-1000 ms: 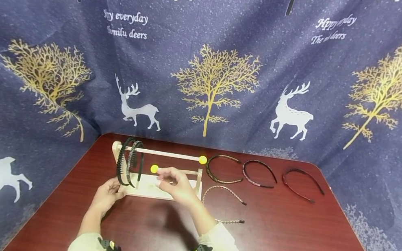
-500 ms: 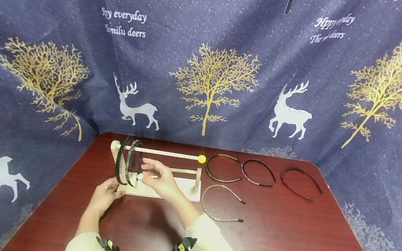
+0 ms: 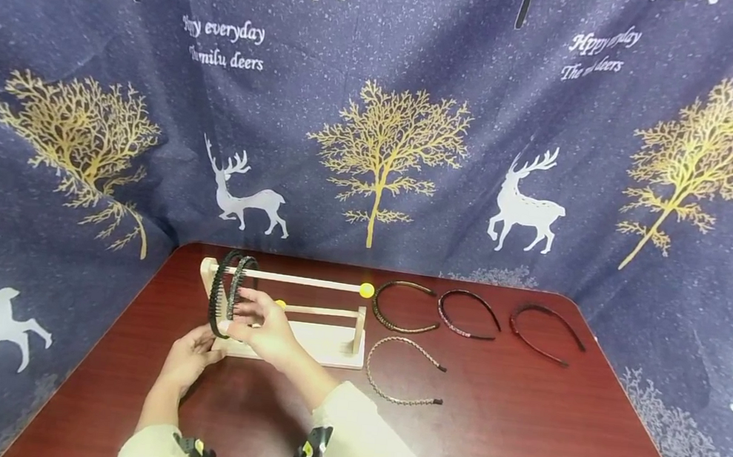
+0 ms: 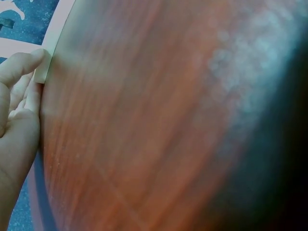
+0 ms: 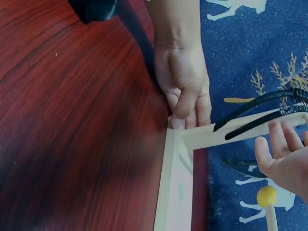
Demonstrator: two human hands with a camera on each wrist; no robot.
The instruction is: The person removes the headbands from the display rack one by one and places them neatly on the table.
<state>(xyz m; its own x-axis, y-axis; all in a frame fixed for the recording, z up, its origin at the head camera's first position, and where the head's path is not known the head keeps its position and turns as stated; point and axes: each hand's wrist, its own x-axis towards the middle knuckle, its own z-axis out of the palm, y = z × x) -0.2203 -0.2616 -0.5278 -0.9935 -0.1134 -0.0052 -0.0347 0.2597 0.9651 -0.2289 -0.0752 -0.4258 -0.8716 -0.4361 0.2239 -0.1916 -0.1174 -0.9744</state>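
Observation:
A pale wooden headband rack (image 3: 330, 345) stands on the table, its upper rod running sideways to a yellow ball end (image 3: 367, 290). My left hand (image 3: 187, 360) grips the near left corner of its base; in the left wrist view the left hand (image 4: 19, 103) has its fingertips on that corner. Two headbands hang at the left end of the upper rod: a black toothed headband (image 3: 214, 302) and a glittery dark headband (image 3: 235, 285). My right hand (image 3: 270, 334) is at the glittery one with extended fingers, hiding its lower end. In the right wrist view the right hand (image 5: 288, 166) is beside the headband ends.
A gold braided headband (image 3: 370, 367) lies right of the rack. Behind it are a dark gold headband (image 3: 379, 312), a pink-black headband (image 3: 444, 317) and a dark red headband (image 3: 531, 348). A patterned blue cloth (image 3: 375, 147) hangs behind the table (image 3: 485, 435).
My right hand has moved left along the rack, from near the lower rod's yellow ball to the glittery headband. My left hand has stayed at the base corner.

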